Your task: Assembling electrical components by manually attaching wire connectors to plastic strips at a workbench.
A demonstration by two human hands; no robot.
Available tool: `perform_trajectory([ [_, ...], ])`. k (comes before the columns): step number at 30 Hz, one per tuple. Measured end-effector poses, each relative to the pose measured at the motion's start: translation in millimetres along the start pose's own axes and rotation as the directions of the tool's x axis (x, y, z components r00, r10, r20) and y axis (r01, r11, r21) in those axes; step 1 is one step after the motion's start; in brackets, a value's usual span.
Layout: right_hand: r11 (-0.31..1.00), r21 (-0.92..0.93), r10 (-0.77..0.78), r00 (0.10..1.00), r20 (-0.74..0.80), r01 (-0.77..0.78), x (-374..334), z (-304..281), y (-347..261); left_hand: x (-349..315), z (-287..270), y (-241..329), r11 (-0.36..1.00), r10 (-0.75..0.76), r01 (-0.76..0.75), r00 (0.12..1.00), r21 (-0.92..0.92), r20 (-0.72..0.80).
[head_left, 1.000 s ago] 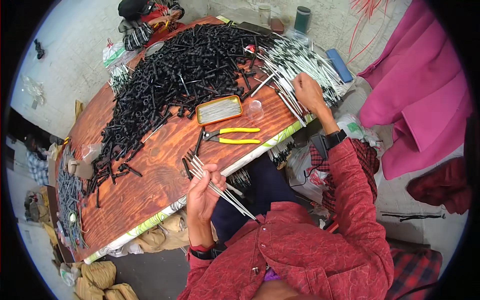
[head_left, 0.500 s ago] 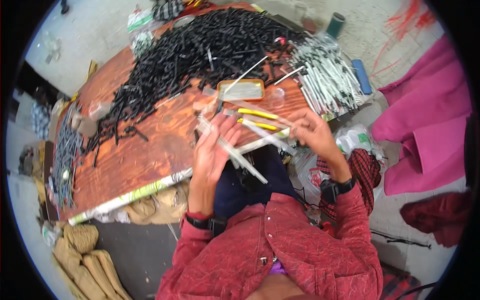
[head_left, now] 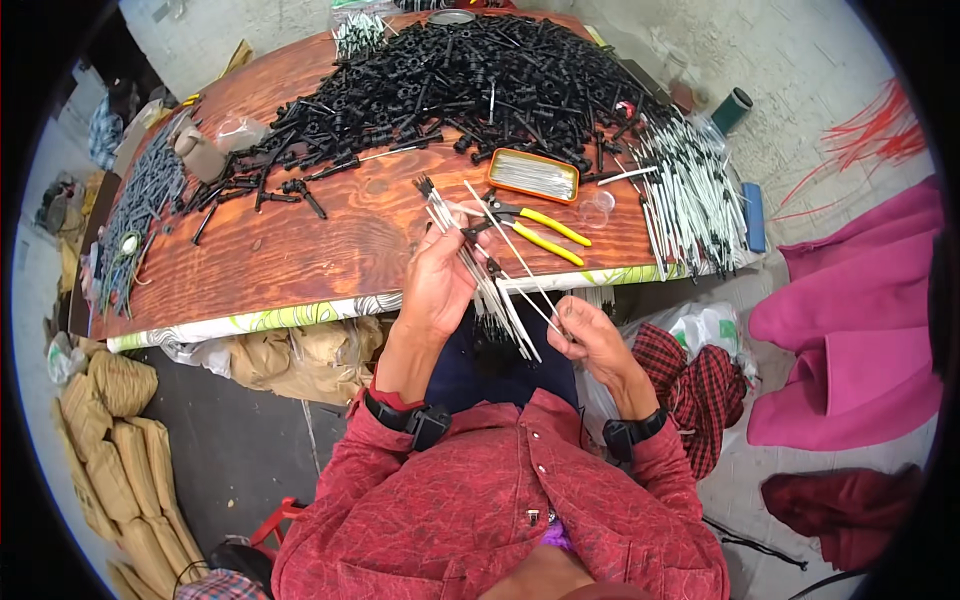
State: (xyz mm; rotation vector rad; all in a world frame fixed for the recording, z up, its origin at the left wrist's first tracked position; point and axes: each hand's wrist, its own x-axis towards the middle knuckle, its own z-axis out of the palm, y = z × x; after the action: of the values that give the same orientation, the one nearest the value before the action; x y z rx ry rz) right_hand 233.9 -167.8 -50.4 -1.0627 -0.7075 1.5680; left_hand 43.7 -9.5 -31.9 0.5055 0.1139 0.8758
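Observation:
My left hand (head_left: 441, 277) is closed around a bunch of thin white sticks (head_left: 497, 312), some with dark ends, held over my lap at the table's front edge. Between the thumb and fingers of my right hand (head_left: 590, 338) is the lower end of one long white stick (head_left: 518, 252), which slants up to the left across the bunch. Yellow-handled pliers (head_left: 550, 238) lie on the table just behind my hands. Beyond them sits an orange-rimmed tin (head_left: 533, 176) of thin pale rods. What the sticks are exactly I cannot make out.
A big heap of black plastic parts (head_left: 440, 90) covers the back of the wooden table (head_left: 340, 245). White sticks with dark ends (head_left: 690, 200) are piled at the right, grey pieces (head_left: 140, 220) at the left. A small clear round lid (head_left: 598, 206) lies near the tin. Pink cloth (head_left: 850, 340) hangs at right.
My right hand has come lower and to the left, still pinching a stick. My left hand keeps the bunch. The view has shifted, so the table sits differently in it.

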Motion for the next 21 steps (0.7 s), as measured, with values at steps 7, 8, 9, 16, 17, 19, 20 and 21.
perform_trajectory([
  [7,0.999,0.037,0.014,0.998,0.064,-0.017,11,-1,2,-5,22,12,0.986,0.073,-0.060,0.994,0.158,-0.080],
  [8,1.000,0.024,0.001,0.998,0.060,-0.003,12,0,4,-5,25,13,0.986,0.077,-0.064,0.994,0.156,-0.082],
  [9,1.000,0.011,-0.012,0.998,0.057,0.012,13,2,6,-5,28,14,0.979,0.099,-0.083,0.992,0.185,-0.081],
  [16,0.995,0.087,0.029,0.994,0.109,-0.038,13,10,10,-7,21,13,0.912,0.212,-0.175,0.975,0.370,-0.062],
  [17,0.989,0.129,0.048,0.987,0.150,-0.068,11,11,13,-7,16,10,0.929,0.191,-0.169,0.981,0.329,-0.037],
  [19,0.972,0.176,0.108,0.959,0.264,-0.158,6,12,19,-7,9,7,0.957,0.150,-0.149,0.989,0.249,0.017],
  [20,0.944,0.213,0.164,0.917,0.365,-0.254,3,12,21,-8,12,9,0.954,0.152,-0.152,0.988,0.258,0.017],
  [21,0.907,0.237,0.211,0.861,0.463,-0.349,2,13,20,-9,18,11,0.963,0.118,-0.115,0.993,0.244,-0.001],
])
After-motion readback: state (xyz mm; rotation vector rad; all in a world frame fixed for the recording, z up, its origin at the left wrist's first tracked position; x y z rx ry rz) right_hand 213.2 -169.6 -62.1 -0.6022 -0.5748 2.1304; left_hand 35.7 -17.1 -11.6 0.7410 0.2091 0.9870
